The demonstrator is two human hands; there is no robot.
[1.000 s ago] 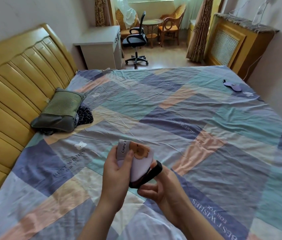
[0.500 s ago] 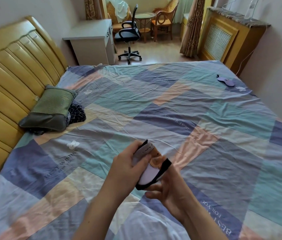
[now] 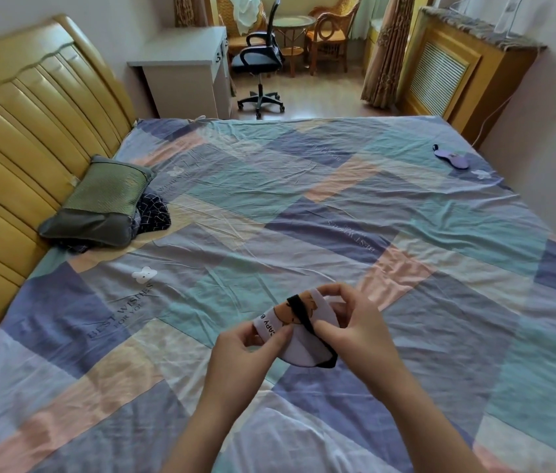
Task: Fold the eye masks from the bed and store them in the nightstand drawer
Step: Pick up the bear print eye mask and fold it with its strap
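The white eye mask [image 3: 298, 331] with the cartoon print sits right in the middle of the action, held up just above the patchwork bedsheet [image 3: 304, 216] near its front edge. It looks doubled over on itself, and its black strap [image 3: 300, 312] runs across the printed face and loops round the lower edge. The left hand [image 3: 242, 349] pinches the lettered end between thumb and fingertips; the right hand [image 3: 355, 329] clamps the other side, thumb pressing down on the strap. Both hands are closed on this one mask, close together, almost touching across it.

So where are we? My read: the fold on this mask is nearly there, with the strap being wrapped or tucked to keep the bundle shut. It hasn't been put away yet.

Look out further and there's more to do. A second eye mask [image 3: 450, 155], purple, lies flat and unfolded well apart from the hands, over by the far right corner of the bed. That one is untouched.

Over by the yellow headboard [image 3: 24, 138] rests a green pillow [image 3: 99, 203] with a dark patterned cloth [image 3: 153, 213] tucked against it. No mask shows there, as far as I can see.

And the nightstand drawer? Not in view at all, so whether anything is already stored cannot be told. At least one fold to finish, one mask to fetch, and the storing ahead.
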